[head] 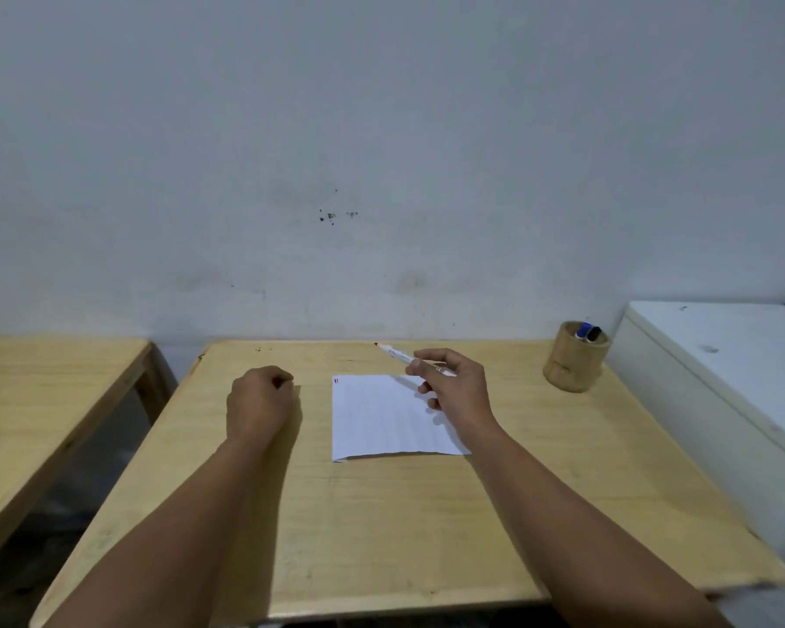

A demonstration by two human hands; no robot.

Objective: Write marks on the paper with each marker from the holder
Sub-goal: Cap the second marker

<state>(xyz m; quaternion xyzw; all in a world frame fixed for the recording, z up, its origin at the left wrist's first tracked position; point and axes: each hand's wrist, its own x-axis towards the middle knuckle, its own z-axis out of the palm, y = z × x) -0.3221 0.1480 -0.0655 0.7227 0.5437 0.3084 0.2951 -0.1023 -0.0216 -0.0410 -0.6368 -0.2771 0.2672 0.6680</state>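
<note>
A white sheet of paper lies on the wooden table, with small red and blue marks near its top left corner. My right hand hovers over the paper's upper right part, shut on a white marker whose uncapped red tip points up and left, off the sheet. My left hand rests as a closed fist on the table to the left of the paper; whether it holds anything is hidden. A round wooden holder at the back right contains a blue marker and a black marker.
A second wooden table stands to the left across a gap. A white cabinet or appliance sits against the table's right side. A pale wall runs directly behind the table.
</note>
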